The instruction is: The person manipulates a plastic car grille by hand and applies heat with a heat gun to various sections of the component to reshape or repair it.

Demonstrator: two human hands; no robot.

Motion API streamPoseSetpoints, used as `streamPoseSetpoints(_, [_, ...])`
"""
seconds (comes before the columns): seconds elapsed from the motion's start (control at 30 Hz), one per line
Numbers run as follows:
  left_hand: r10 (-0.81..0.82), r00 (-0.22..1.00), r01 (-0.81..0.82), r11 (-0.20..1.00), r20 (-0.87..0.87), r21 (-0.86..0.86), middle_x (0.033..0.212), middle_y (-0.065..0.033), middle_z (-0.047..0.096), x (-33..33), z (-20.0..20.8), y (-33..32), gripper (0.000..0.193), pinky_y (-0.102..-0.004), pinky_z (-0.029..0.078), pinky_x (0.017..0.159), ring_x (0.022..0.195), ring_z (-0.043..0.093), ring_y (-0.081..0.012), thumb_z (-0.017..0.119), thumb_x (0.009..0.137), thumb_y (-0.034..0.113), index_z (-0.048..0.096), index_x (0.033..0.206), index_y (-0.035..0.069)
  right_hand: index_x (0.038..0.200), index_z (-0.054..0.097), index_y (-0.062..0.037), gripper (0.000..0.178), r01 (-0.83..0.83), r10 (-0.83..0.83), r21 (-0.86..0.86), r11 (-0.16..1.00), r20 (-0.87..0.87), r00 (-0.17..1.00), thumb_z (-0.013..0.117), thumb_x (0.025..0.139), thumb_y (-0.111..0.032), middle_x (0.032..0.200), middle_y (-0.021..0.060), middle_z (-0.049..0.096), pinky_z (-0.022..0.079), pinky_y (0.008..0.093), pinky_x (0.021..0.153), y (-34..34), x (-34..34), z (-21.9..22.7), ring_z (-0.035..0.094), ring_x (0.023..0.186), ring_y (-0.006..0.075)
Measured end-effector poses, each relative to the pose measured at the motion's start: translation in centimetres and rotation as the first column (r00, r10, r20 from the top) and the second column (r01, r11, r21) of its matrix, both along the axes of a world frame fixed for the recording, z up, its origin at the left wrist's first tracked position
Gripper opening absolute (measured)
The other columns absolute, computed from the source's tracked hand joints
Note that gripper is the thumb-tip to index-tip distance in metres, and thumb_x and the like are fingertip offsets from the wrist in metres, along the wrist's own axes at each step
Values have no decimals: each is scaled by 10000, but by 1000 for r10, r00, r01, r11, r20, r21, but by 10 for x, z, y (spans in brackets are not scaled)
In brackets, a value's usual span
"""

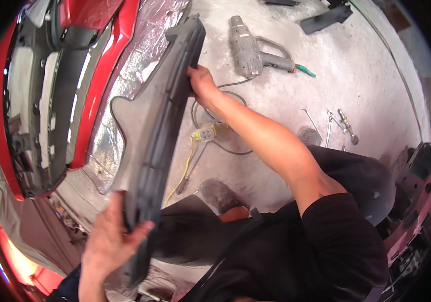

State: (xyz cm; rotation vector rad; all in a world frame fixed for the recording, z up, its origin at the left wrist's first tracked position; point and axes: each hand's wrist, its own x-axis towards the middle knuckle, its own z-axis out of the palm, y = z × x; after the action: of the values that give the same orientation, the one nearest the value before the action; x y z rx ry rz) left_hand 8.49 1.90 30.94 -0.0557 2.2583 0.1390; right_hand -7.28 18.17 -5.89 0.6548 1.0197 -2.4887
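Observation:
Across the middle of the head view slants a long, dark plastic trim piece (162, 126), tilted and lifted above the floor. Its near end lies in my left hand (106, 239), whose thumb and fingers grip either side. Farther up, the fingers of my right hand (205, 86) are closed on its right edge, partly hidden behind it. To the left of the trim lies a red bumper (97, 95) with a dark inner structure. A crumpled silver foil sheet (137, 55) is spread between the bumper and the trim.
A grey heat gun (245, 50) rests on the concrete floor beyond my right hand. Its cord loops near a yellow-edged socket block (206, 133). By my right knee lie a wrench (329, 126) and a ratchet (349, 128). Dark plastic pieces (326, 20) lie at the far right.

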Motion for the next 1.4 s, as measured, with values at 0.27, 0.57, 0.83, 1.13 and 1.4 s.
streamPoseSetpoints(0.27, [287,927,-356,876,241,324,870,-84,672,-60,-125,-6,465,-336,515,663,704,623,-150,609,1009,457,561,1129,10,1030,630,68,209,137,-74,391,910,-173,982,489,986,-80,848,105,671,495,312,706,-15,38,-57,600,777,165])
streamPoseSetpoints(0.57, [390,868,-272,892,-307,362,1129,-174,685,-204,-265,103,681,-366,521,866,987,674,-273,651,922,477,568,1320,-69,962,651,42,208,37,44,551,834,-134,990,613,913,-156,781,208,685,536,419,733,-12,31,-48,700,783,355])
streamPoseSetpoints(0.83, [501,863,-459,830,-62,319,1028,-250,716,-238,-269,90,534,-366,519,854,921,701,-298,596,838,308,642,1119,-144,1013,670,31,238,0,-1,62,998,3,1000,587,994,-192,779,78,693,573,344,539,16,8,-43,667,618,166])
streamPoseSetpoints(1.13, [177,959,-166,984,-220,67,1097,-375,666,-226,-284,102,586,-437,476,988,1127,643,-460,586,844,332,625,1142,-170,800,659,65,286,-13,6,409,912,19,1000,655,892,-205,809,292,672,530,459,775,-2,5,-66,690,854,429])
streamPoseSetpoints(1.4, [279,946,-248,951,-168,184,955,-302,701,-224,-293,89,479,-420,522,850,944,705,-377,593,840,286,628,1030,-153,862,672,57,255,10,29,525,851,-65,997,641,920,-189,677,184,653,494,396,629,-1,8,-68,635,642,246])
